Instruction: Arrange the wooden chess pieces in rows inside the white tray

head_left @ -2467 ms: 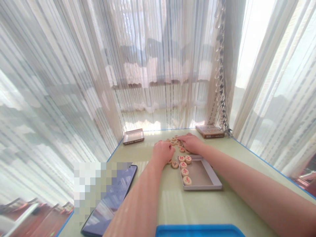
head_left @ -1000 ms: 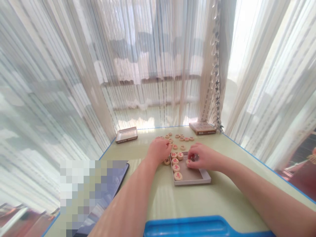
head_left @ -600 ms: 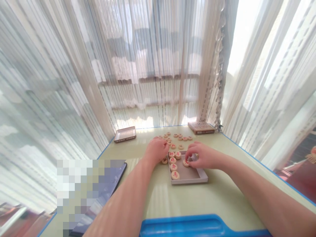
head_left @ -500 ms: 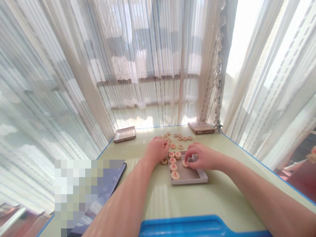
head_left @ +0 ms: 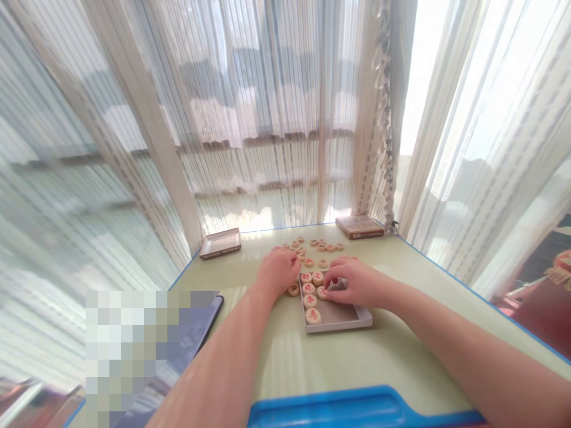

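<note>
a red-marked disc sits in the shallow box, pinched by the right hand, which bends over it palm down, while the left hand curls at the desk just beside the box, its grip impossible to tell.

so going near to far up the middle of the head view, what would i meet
Blue plastic object → shallow box holding red-marked pieces → loose pieces beyond it → sheer curtain.

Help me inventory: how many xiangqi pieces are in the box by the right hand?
6: four xiangqi pieces along its left, one beside the farthest, one at the right hand, possibly hiding more.
</note>
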The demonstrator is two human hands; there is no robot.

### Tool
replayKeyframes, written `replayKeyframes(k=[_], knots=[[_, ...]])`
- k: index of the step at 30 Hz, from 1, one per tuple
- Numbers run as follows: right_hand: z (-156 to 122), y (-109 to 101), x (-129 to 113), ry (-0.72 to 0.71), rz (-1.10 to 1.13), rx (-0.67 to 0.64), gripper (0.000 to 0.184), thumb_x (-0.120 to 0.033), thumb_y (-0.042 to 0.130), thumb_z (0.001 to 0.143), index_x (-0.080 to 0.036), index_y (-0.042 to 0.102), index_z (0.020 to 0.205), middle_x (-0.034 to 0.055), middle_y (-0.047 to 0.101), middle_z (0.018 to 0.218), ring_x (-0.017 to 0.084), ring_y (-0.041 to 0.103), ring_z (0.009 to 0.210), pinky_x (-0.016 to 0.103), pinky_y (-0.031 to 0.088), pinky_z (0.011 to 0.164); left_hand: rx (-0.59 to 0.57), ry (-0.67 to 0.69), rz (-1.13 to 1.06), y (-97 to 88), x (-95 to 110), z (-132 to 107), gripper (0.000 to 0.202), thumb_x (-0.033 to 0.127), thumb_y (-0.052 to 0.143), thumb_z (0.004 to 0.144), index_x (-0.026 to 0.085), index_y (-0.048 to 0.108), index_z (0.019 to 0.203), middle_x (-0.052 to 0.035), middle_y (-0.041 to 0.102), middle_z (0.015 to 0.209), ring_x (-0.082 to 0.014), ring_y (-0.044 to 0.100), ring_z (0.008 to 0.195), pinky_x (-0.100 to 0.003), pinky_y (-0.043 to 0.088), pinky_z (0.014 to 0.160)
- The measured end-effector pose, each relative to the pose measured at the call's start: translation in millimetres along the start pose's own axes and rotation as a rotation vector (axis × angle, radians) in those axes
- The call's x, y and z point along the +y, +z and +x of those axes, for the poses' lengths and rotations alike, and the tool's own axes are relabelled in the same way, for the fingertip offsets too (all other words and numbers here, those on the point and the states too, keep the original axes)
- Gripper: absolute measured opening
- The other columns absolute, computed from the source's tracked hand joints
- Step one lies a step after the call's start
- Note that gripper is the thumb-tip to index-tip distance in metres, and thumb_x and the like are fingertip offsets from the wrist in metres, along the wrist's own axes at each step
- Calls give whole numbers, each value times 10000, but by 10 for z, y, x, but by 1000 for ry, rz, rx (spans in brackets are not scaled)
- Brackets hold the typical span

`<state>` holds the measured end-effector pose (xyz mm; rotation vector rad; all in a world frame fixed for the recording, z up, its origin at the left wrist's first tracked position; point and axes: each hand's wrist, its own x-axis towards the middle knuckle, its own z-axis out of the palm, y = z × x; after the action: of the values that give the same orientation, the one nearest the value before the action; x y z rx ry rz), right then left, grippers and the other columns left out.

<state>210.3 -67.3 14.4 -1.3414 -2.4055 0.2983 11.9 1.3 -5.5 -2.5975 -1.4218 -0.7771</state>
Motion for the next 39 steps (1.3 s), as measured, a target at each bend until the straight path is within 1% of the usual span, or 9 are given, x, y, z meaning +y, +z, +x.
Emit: replayKeyframes(k=[10, 16, 22, 25, 30, 32, 34, 36, 39], knots=[[7, 36, -21, -6, -46, 31, 190, -385, 572, 740, -225, 673, 762, 28, 577, 719, 176, 501, 759, 284, 381, 677, -3, -22, -12, 12, -1, 5, 231, 228, 433, 775, 196, 622, 646, -27, 636, 715, -176, 543, 787, -272, 427, 736], [0, 23, -35, -15, -38, 33, 220, -401, 563, 747, -215, 677, 780, 31, 579, 725, 174, 510, 761, 266, 376, 642, -24, -28, -1, -27, 29, 4, 244, 237, 425, 777, 187, 621, 641, -34, 627, 709, -178, 533, 774, -276, 424, 725], [10, 20, -21, -20, -26, 28, 222, -396, 571, 737, -210, 688, 770, 38, 585, 724, 170, 517, 737, 274, 381, 663, -21, -42, -9, -25, 27, 0, 236, 234, 432, 781, 190, 635, 668, -38, 639, 739, -181, 542, 794, -281, 426, 754], [3, 16, 7, -21, -15, 53, 190, -362, 584, 723, -220, 692, 788, 32, 590, 728, 167, 518, 743, 261, 379, 646, -19, -35, -30, -6, 11, 2, 219, 217, 442, 767, 192, 643, 686, -37, 643, 759, -184, 549, 803, -285, 429, 749], [-13, -35, 26, -4, -10, 79, 164, -298, 561, 727, -228, 698, 784, 23, 607, 747, 155, 535, 745, 254, 395, 669, -65, -27, -114, 12, -11, -6, 203, 170, 452, 727, 195, 654, 731, -24, 647, 822, -162, 568, 775, -272, 440, 736], [-12, -75, 50, 27, -27, 131, 186, -293, 529, 751, -221, 693, 803, 25, 617, 758, 159, 543, 771, 259, 401, 699, -83, -26, -138, 15, -19, -11, 209, 156, 456, 713, 194, 655, 760, -25, 643, 852, -157, 573, 774, -267, 446, 733], [-4, -115, 116, 102, -69, 216, 216, -285, 488, 775, -218, 687, 828, 32, 627, 786, 171, 547, 808, 267, 404, 721, -92, -27, -151, 19, -27, -15, 225, 143, 451, 713, 194, 657, 788, -28, 640, 883, -157, 576, 791, -266, 449, 746], [6, -145, 226, 222, -122, 291, 249, -275, 457, 785, -216, 689, 852, 44, 635, 836, 186, 552, 837, 274, 409, 721, -95, -39, -158, 22, -35, -14, 248, 126, 435, 724, 196, 658, 806, -30, 639, 912, -160, 579, 814, -269, 449, 765], [13, -165, 418, 394, -187, 342, 281, -239, 440, 767, -211, 694, 886, 61, 638, 930, 195, 566, 853, 278, 414, 726, -109, -61, -162, 23, -42, -9, 275, 99, 412, 736, 201, 657, 805, -28, 639, 936, -162, 581, 839, -272, 443, 793]])
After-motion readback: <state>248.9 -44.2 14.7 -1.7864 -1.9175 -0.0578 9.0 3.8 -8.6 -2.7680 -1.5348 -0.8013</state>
